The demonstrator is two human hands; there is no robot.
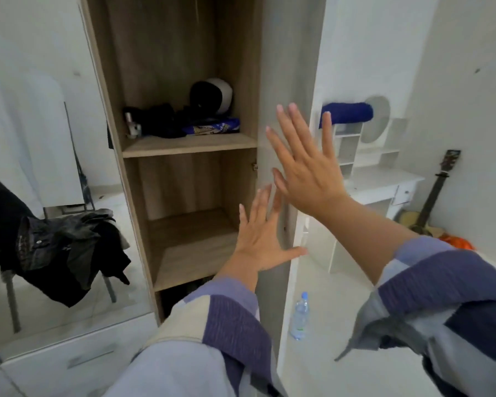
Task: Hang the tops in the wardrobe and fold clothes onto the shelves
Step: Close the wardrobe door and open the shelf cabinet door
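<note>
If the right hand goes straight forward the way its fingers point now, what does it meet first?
Most likely the open wardrobe door: the right hand is spread flat at its surface, fingers pointing up along it. Depth is unclear.

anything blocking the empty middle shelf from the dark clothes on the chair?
Nothing visible does. The wardrobe door is swung open to the right, with both the left hand and right hand flat by it. The middle shelf is bare, and the dark clothes on the chair lie to its left.
</note>
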